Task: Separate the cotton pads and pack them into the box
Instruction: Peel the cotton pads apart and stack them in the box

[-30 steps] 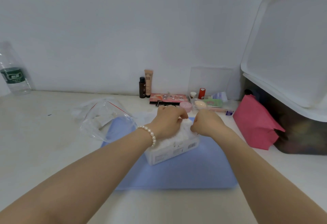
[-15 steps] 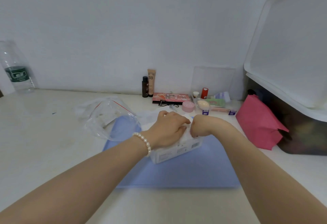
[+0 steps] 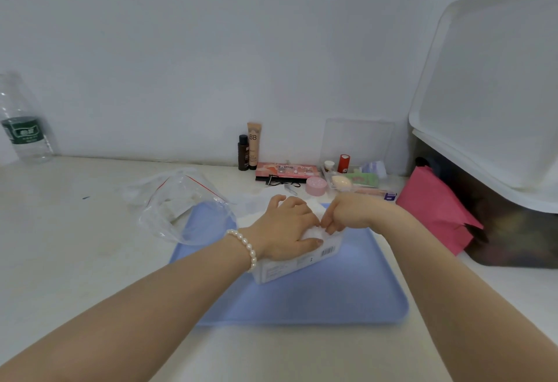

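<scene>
I see the small white cardboard box (image 3: pixel 297 264) on the flat blue plastic tray (image 3: pixel 332 291); my left hand (image 3: pixel 287 230) lies flat on the white cotton pads (image 3: pixel 314 233) inside, right hand (image 3: pixel 347 211) grip pinches them

Counter (image 3: pixel 75 261): blue tray (image 3: pixel 332 297) centre. Clear zip bag (image 3: pixel 178 203) at 10 o'clock, water bottle (image 3: pixel 24 128) at 9, cosmetics (image 3: pixel 287 170) at 12, pink pouch (image 3: pixel 431 209) at 2.

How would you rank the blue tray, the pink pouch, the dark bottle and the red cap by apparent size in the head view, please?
1. blue tray
2. pink pouch
3. dark bottle
4. red cap
The tray lies nearer the camera, but the gaps look wide enough regardless.
</scene>
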`<control>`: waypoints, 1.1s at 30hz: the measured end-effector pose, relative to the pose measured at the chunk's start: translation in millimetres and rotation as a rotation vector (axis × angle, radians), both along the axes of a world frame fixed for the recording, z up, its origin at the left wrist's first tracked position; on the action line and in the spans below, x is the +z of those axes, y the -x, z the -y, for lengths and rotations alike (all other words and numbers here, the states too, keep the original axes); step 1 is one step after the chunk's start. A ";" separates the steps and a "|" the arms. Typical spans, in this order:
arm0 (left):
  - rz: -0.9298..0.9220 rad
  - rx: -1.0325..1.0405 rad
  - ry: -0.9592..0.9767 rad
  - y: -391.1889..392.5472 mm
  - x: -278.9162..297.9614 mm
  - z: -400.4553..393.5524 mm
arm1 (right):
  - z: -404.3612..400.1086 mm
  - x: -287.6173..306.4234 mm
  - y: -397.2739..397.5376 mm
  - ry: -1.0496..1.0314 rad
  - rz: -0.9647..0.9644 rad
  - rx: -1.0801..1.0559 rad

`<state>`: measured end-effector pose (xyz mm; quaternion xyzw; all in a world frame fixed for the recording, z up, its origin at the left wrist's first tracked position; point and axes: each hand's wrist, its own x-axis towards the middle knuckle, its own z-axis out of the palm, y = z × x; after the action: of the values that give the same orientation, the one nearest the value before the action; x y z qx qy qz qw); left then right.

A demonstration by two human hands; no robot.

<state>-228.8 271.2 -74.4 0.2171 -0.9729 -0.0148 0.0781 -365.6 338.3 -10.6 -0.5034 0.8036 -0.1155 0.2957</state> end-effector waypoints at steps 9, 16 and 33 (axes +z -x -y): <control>-0.025 -0.026 0.044 0.2 -5.3 0.2 | 16.4 -3.0 -23.5 0.028 0.076 -0.147; -0.076 -0.072 0.014 0.8 -7.0 1.1 | 32.8 -14.0 -36.3 -0.072 0.055 -0.140; -0.562 0.001 0.285 -57.4 19.4 -8.8 | 20.2 14.2 -35.6 0.453 -0.495 0.025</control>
<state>-171.4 280.0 -54.9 0.1917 -0.9056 0.0621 0.3733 -330.0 318.1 3.6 -0.5789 0.7987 -0.1620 -0.0266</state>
